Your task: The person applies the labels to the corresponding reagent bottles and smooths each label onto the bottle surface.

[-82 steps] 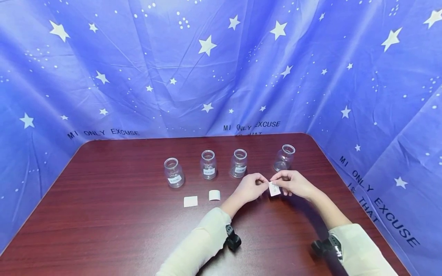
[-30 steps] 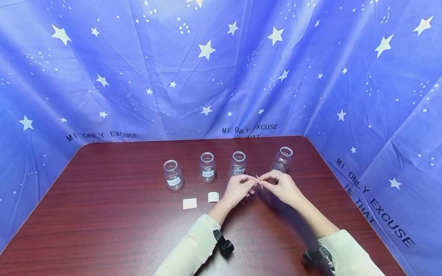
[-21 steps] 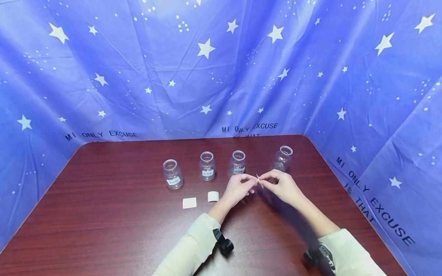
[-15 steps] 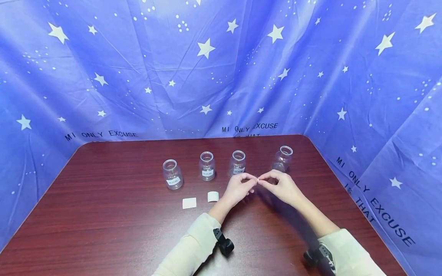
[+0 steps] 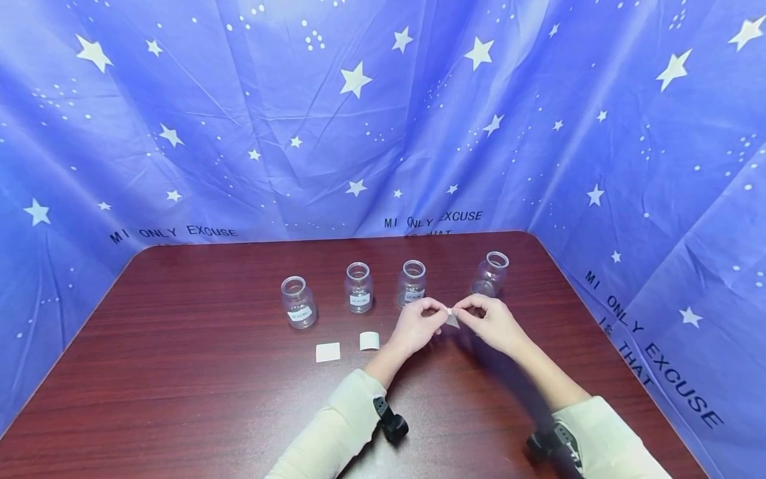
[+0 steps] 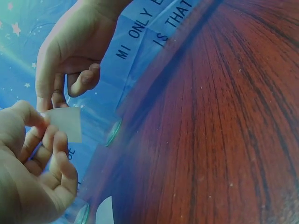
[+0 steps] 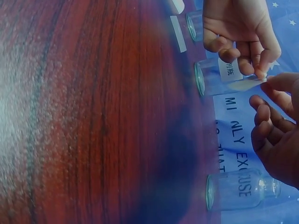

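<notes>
My left hand (image 5: 417, 324) and my right hand (image 5: 492, 323) meet in front of the jars, thumb and fingertips of each pinching the top edge of a small white label (image 5: 453, 320). In the left wrist view the label (image 6: 67, 123) hangs with a plain pale face showing. The right wrist view catches it nearly edge-on. Behind my right hand stands a glass jar (image 5: 494, 271) with no label visible on it. Behind my left hand is a jar (image 5: 413, 276) bearing a white printed label, its base partly covered by the hand.
Two more glass jars, one in the middle (image 5: 358, 283) and one at the left (image 5: 296, 296), carry printed labels. A flat white paper piece (image 5: 328, 352) and a curled one (image 5: 369, 341) lie before them on the dark red table (image 5: 179, 372). A blue star-patterned curtain (image 5: 269, 100) surrounds the table.
Both hands have moved left, away from the front of the right jar. The label first showed print, then turned edge-on, and now hangs with a plain face visible.
</notes>
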Available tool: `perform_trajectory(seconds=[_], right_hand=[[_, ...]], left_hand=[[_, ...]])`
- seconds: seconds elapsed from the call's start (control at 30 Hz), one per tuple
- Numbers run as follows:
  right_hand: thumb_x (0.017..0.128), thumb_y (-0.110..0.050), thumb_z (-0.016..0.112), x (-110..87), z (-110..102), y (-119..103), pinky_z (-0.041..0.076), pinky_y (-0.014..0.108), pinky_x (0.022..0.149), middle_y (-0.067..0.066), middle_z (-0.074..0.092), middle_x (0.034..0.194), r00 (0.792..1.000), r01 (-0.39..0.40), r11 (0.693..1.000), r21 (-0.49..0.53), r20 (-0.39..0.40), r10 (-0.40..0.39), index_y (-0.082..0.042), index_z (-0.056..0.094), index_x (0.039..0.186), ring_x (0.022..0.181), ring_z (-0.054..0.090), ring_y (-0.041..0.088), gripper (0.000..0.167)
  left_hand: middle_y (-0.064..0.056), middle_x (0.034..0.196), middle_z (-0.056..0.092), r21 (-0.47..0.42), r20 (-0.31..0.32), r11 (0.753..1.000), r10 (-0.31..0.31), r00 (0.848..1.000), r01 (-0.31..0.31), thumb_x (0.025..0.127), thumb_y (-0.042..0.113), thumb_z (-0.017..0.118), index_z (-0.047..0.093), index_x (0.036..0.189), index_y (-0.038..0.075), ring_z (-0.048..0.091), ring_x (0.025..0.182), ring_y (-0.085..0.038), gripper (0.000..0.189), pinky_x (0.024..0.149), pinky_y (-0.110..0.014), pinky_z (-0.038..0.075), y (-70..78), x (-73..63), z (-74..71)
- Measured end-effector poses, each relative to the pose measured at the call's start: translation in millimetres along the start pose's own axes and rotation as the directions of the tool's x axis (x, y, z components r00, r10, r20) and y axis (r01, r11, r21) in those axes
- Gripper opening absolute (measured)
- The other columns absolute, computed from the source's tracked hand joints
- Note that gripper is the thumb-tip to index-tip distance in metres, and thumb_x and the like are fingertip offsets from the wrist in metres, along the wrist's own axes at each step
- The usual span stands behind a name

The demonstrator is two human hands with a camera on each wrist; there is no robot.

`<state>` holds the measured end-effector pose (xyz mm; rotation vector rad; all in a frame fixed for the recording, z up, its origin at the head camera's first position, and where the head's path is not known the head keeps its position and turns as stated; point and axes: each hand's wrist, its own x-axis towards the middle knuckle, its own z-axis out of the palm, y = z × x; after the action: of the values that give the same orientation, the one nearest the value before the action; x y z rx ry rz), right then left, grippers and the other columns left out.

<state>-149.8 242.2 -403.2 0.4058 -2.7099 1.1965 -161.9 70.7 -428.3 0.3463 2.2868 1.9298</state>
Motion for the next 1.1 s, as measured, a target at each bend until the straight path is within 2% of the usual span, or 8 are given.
perform_trajectory(seconds=[0.13,0.2,0.3,0.5,0.7,0.83,1.0,1.1], right_hand=[[0.086,-0.017,0.064,-0.1,-3.7,2.6,0.039,0.021,0.050,0.003,0.060,0.064,0.998,-0.058,0.998,-0.017,-0.017,0.058,-0.010,0.068,0.087,0.054,0.047,0.004,0.007],[0.086,-0.017,0.063,-0.2,-6.1,4.4,0.038,0.021,0.051,0.004,0.061,0.066,0.997,-0.077,0.997,-0.031,-0.033,0.076,-0.010,0.068,0.087,0.055,0.047,0.003,0.009],[0.087,-0.019,0.062,0.0,-10.2,6.5,0.038,0.021,0.052,0.004,0.062,0.069,0.994,-0.095,0.995,-0.037,-0.062,0.092,-0.009,0.067,0.087,0.056,0.046,0.002,0.011],[0.088,-0.017,0.060,1.8,-15.1,7.9,0.042,0.022,0.049,0.003,0.059,0.069,0.984,-0.115,0.993,0.005,-0.135,0.114,-0.005,0.067,0.088,0.050,0.047,0.002,0.014],[0.087,-0.016,0.059,3.6,-16.3,8.9,0.042,0.020,0.046,-0.003,0.061,0.065,0.959,-0.155,0.987,0.044,-0.233,0.161,-0.007,0.067,0.086,0.049,0.049,0.001,0.013],[0.086,-0.016,0.059,3.4,-16.8,9.5,0.040,0.017,0.049,-0.001,0.065,0.063,0.937,-0.175,0.983,0.063,-0.296,0.186,-0.008,0.068,0.084,0.051,0.051,-0.001,0.012],[0.087,-0.018,0.060,3.0,-17.1,8.8,0.039,0.016,0.049,0.009,0.067,0.066,0.928,-0.176,0.981,0.084,-0.318,0.193,-0.008,0.067,0.083,0.050,0.052,-0.002,0.013],[0.087,-0.018,0.060,3.0,-16.9,8.4,0.040,0.016,0.050,-0.004,0.065,0.061,0.933,-0.171,0.982,0.085,-0.307,0.189,-0.008,0.067,0.084,0.051,0.053,0.002,0.013]], left_hand=[[-0.006,0.067,0.063,0.108,-0.030,0.994,-0.001,1.000,0.004,0.080,0.014,0.058,0.067,0.082,0.009,0.052,0.055,-0.006,0.010,0.053,-0.017,0.042,1.9,-1.7,2.4],[0.005,0.066,0.060,0.197,-0.040,0.980,0.009,0.999,-0.001,0.079,0.016,0.058,0.066,0.080,0.012,0.050,0.056,-0.003,0.009,0.055,-0.017,0.042,2.5,-3.0,3.4],[0.010,0.064,0.055,0.309,-0.048,0.951,0.018,0.999,-0.002,0.078,0.020,0.059,0.065,0.078,0.016,0.047,0.056,-0.001,0.008,0.057,-0.016,0.040,3.8,-5.8,4.1],[0.011,0.059,0.052,0.376,-0.061,0.926,-0.023,0.998,0.045,0.078,0.025,0.057,0.063,0.076,0.019,0.045,0.052,-0.002,0.008,0.053,-0.018,0.037,3.5,-8.8,7.0],[0.013,0.060,0.052,0.399,-0.116,0.912,-0.056,0.992,0.098,0.077,0.028,0.057,0.062,0.076,0.023,0.047,0.054,-0.003,0.008,0.053,-0.020,0.036,5.2,-10.4,12.0],[0.014,0.062,0.054,0.451,-0.164,0.883,-0.063,0.985,0.131,0.076,0.030,0.058,0.062,0.074,0.025,0.049,0.058,-0.003,0.007,0.054,-0.023,0.036,7.7,-12.4,15.9],[0.013,0.064,0.059,0.513,-0.183,0.845,-0.063,0.981,0.150,0.075,0.029,0.060,0.063,0.073,0.024,0.052,0.061,-0.004,0.006,0.054,-0.024,0.038,8.2,-14.1,19.1],[0.011,0.064,0.061,0.550,-0.175,0.821,-0.061,0.983,0.149,0.076,0.030,0.062,0.063,0.070,0.023,0.053,0.060,-0.006,0.009,0.053,-0.024,0.039,6.7,-14.6,20.0]])
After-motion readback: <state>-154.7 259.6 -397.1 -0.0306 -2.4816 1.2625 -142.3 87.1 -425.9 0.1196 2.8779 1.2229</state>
